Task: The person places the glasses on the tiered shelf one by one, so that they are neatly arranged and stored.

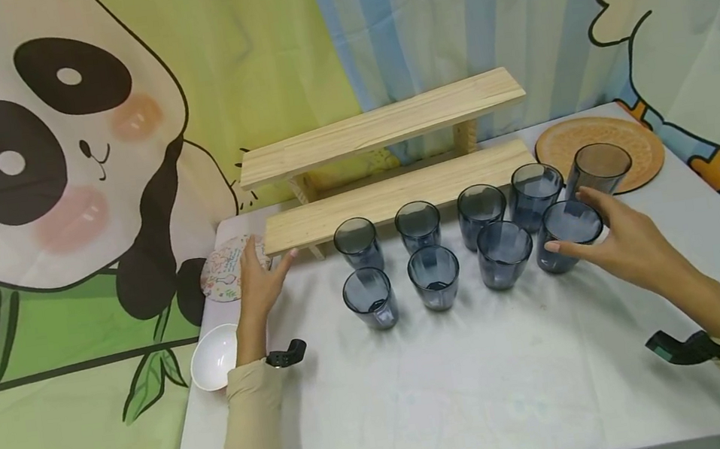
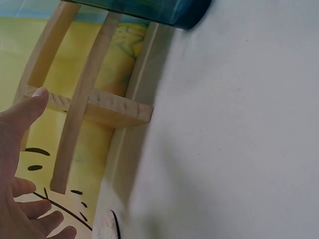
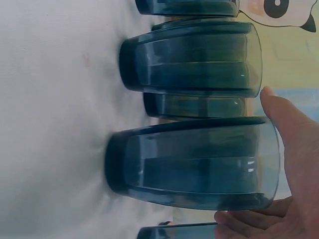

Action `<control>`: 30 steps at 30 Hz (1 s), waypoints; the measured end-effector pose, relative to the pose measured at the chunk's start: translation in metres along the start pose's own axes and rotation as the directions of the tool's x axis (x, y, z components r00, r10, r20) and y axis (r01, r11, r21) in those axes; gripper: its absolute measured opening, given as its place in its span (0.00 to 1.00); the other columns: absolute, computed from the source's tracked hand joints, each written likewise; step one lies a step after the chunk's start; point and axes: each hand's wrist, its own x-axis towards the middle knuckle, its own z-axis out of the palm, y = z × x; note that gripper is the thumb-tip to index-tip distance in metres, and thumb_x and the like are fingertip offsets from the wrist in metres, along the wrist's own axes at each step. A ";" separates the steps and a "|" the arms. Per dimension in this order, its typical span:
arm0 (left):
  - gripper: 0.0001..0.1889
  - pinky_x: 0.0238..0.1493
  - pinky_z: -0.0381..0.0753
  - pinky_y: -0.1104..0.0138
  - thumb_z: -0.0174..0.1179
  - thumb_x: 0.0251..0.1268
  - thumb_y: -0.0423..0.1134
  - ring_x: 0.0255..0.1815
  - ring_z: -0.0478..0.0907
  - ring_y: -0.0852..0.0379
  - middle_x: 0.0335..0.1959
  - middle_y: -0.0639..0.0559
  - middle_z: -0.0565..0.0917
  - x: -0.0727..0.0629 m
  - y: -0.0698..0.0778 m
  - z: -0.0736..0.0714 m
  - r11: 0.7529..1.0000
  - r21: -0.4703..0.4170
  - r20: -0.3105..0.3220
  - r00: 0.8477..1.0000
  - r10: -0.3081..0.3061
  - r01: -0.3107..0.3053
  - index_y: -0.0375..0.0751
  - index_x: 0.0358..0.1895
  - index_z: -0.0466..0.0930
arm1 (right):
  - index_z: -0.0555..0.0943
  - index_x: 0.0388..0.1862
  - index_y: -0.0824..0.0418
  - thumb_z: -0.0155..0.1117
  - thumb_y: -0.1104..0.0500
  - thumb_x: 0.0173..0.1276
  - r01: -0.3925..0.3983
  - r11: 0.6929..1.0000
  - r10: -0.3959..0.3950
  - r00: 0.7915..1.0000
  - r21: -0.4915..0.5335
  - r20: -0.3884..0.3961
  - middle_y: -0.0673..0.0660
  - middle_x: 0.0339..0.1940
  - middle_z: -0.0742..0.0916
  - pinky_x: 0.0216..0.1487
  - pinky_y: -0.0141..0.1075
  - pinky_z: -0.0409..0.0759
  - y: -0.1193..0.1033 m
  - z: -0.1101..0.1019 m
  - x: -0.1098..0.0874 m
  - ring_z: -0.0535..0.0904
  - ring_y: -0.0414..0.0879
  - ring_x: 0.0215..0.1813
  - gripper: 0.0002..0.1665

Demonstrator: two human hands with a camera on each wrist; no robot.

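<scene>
Several blue-grey tinted drinking glasses stand upright in two rows on the white table. My right hand [image 1: 635,241] is around the right-end front glass [image 3: 194,164]. In the right wrist view its thumb is stretched out a little off the rim, and its other fingers are on the opposite side, near or touching the wall. That glass stands on the table beside a neighbouring glass [image 3: 189,59]. My left hand [image 1: 257,287] holds nothing, thumb and fingers spread, near the left end of the two-tier wooden shelf [image 1: 312,223].
A round woven placemat [image 1: 640,150] lies at the back right, behind the right-end back glass [image 1: 598,166]. On the left are a white bowl [image 1: 214,357] and a patterned round mat [image 1: 223,273]. Printed curtains hang behind the white table [image 1: 466,408].
</scene>
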 end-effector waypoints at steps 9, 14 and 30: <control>0.61 0.84 0.50 0.36 0.68 0.66 0.67 0.87 0.46 0.33 0.87 0.34 0.46 0.007 -0.005 0.008 0.999 -0.049 -0.015 1.000 -0.023 0.022 0.42 0.87 0.39 | 0.51 0.86 0.68 0.78 0.33 0.62 -0.021 1.000 0.022 1.000 0.020 -0.022 0.81 0.73 0.71 0.55 0.71 0.75 0.007 0.008 -0.002 0.71 0.77 0.65 0.71; 0.60 0.82 0.54 0.36 0.68 0.66 0.66 0.85 0.51 0.33 0.87 0.35 0.48 0.010 -0.008 0.010 0.996 -0.078 -0.017 0.999 -0.041 0.039 0.43 0.88 0.39 | 0.52 0.86 0.68 0.79 0.36 0.62 -0.032 0.993 0.036 0.999 0.109 -0.038 0.78 0.76 0.71 0.64 0.69 0.75 0.011 0.014 -0.004 0.70 0.75 0.73 0.69; 0.51 0.84 0.59 0.45 0.66 0.74 0.57 0.85 0.54 0.33 0.86 0.37 0.52 0.017 -0.017 0.021 0.983 -0.185 -0.008 1.000 -0.009 0.007 0.39 0.86 0.46 | 0.63 0.78 0.69 0.79 0.48 0.68 0.011 0.950 0.010 0.998 0.311 -0.063 0.74 0.76 0.72 0.65 0.08 0.63 0.030 0.033 -0.012 0.64 0.72 0.79 0.52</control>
